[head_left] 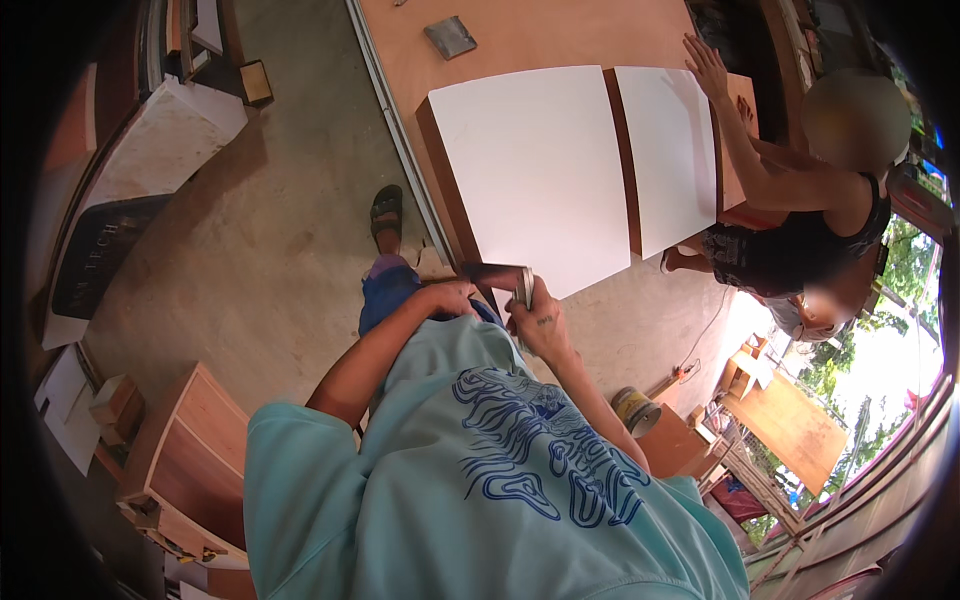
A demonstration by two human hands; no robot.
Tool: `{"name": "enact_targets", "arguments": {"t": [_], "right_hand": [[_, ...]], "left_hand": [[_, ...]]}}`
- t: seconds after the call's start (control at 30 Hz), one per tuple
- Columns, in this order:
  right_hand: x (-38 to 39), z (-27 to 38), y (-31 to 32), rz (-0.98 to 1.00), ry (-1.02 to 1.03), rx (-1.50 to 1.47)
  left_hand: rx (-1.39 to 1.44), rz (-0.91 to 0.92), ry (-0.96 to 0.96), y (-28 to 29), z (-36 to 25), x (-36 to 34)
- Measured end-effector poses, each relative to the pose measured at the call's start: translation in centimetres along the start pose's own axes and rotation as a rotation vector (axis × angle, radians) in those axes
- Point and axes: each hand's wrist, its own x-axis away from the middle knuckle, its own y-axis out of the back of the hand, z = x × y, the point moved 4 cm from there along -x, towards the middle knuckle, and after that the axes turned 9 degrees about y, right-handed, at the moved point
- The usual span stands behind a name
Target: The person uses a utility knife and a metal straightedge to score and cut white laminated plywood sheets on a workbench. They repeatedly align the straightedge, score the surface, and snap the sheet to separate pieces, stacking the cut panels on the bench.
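At my waist, my right hand [541, 322] is closed around a flat tool with a dark, blade-like part [492, 275] and a pale edge; its exact kind is unclear. My left hand [452, 299] is close beside the dark part, against my front, its fingers mostly hidden. Just ahead lies a large white panel [540, 170] with brown edges. To its right, across a narrow brown gap, is a smaller white panel [668, 155]. Another person's hand [708, 68] reaches over the far edge of the smaller panel.
Beneath the panels is a brown work surface [570, 35] carrying a small grey plate [450, 38]. The co-worker [800, 215] stands at the right. Left are a white-topped cabinet [185, 135] and a curved wooden piece [195, 450]. A round can [635, 410] stands on the floor, lower right.
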Motion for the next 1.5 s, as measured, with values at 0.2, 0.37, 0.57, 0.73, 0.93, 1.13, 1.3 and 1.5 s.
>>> {"name": "enact_targets", "arguments": {"t": [0.2, 0.37, 0.57, 0.73, 0.93, 1.13, 1.3, 1.5], "right_hand": [[-8.5, 0.4, -2.5, 0.106, 0.016, 0.198], [-12.0, 0.8, -3.6, 0.181, -0.086, 0.21], [-10.7, 2.4, -2.9, 0.2, -0.203, 0.187], [-11.9, 2.7, -3.5, 0.245, -0.209, 0.265], [-15.7, -0.3, -3.7, 0.269, -0.027, 0.372], [-13.5, 0.5, -3.7, 0.168, -0.12, 0.363], [-16.2, -0.5, -4.1, 0.271, 0.101, 0.389], [-23.6, 11.5, -3.9, 0.081, 0.065, 0.108]], "left_hand": [[0.291, -0.56, 0.103, -7.0, 7.7, -9.4], [0.331, -0.689, 0.114, -2.6, 1.3, -5.8], [0.106, -0.617, 0.388, -3.4, 2.4, -6.0], [0.224, -0.493, 0.109, -8.7, 11.1, -14.7], [0.391, -0.482, -0.01, -3.2, 5.5, -10.4], [0.168, -0.41, 0.304, -1.4, 3.7, -7.9], [0.219, -0.238, 0.165, -0.4, 3.1, -8.0], [0.351, -0.772, 0.282, 7.7, 1.1, -6.3]]}}
